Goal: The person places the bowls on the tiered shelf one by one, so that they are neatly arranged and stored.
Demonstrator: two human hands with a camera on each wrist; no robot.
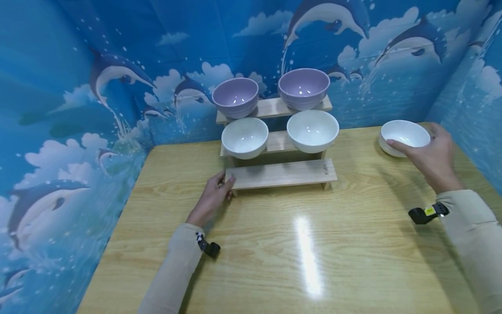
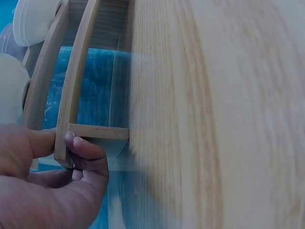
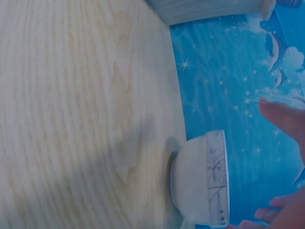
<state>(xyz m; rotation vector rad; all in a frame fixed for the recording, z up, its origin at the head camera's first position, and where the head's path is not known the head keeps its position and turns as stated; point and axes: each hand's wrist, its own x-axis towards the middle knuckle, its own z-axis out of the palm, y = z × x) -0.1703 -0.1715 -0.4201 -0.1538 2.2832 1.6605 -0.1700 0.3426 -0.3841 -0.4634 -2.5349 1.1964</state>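
My left hand (image 1: 215,194) grips the left end of the lowest board of a three-step wooden rack (image 1: 282,173). In the left wrist view, the thumb is on top of the board (image 2: 76,81) and the curled fingers are beneath it. At the right, my right hand (image 1: 435,157) hovers at a white bowl (image 1: 405,135), thumb stretched across the near side of its rim. The right wrist view shows that thumb (image 3: 281,117) raised apart from the bowl (image 3: 195,181), with the other fingertips close to its rim. The bowl stands upright on the table and has a patterned band.
Two white bowls, one left (image 1: 245,138) and one right (image 1: 313,131), stand on the middle step. Two purple bowls, left (image 1: 235,98) and right (image 1: 303,89), occupy the top step. A dolphin-print backdrop (image 1: 176,52) borders the wooden table (image 1: 251,244) behind and at both sides.
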